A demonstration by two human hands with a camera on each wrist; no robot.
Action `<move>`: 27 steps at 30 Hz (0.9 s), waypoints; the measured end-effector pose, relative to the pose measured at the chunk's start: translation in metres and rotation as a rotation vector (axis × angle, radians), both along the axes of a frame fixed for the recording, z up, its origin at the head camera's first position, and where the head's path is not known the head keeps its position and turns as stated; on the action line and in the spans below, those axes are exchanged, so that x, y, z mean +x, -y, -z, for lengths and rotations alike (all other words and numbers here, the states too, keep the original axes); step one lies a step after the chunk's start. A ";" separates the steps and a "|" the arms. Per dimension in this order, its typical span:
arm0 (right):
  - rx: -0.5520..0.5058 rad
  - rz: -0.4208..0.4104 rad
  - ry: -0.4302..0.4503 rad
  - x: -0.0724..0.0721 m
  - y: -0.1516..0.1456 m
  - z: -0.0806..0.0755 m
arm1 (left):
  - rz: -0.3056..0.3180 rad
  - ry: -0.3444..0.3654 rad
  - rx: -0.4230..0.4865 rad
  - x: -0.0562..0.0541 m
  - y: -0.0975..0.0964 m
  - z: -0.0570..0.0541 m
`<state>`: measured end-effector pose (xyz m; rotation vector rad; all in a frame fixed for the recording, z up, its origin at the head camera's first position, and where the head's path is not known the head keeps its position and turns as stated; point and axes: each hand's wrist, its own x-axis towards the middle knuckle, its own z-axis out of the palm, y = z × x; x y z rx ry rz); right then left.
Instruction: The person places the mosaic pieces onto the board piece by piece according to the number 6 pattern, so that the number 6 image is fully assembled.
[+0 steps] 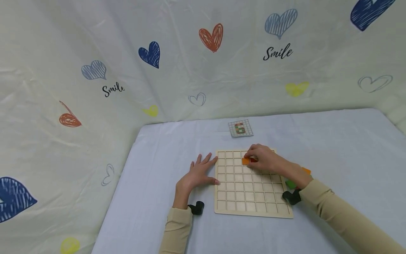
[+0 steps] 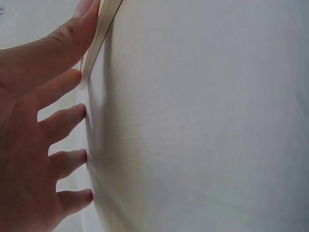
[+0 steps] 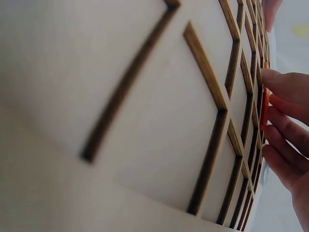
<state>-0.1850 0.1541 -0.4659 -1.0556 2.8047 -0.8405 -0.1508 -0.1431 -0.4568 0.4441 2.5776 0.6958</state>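
A square wooden grid board [image 1: 253, 215] lies on the white-covered table. My left hand [image 1: 200, 174] has its fingers spread, with thumb and index finger touching the board's left edge; in the left wrist view its other fingertips rest on the cloth. Over the upper part of the board, my right hand [image 1: 264, 158] pinches a red tile [image 3: 264, 108] between thumb and fingers, low against the grid. Directly left of the red tile, an orange tile [image 1: 245, 161] sits in a grid cell. The right fingers partly cover both tiles.
Behind the board lies a small card [image 1: 240, 128] with a gridded figure like a 6. Right of the board, partly hidden by the right forearm, are an orange tile [image 1: 306, 170] and a green tile [image 1: 290, 184]. A fabric wall [image 1: 177, 77] printed with hearts stands behind the table.
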 end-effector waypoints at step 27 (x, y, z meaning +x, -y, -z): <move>0.016 0.186 -0.016 0.026 -0.070 -0.020 | 0.044 0.034 -0.015 0.001 0.003 -0.005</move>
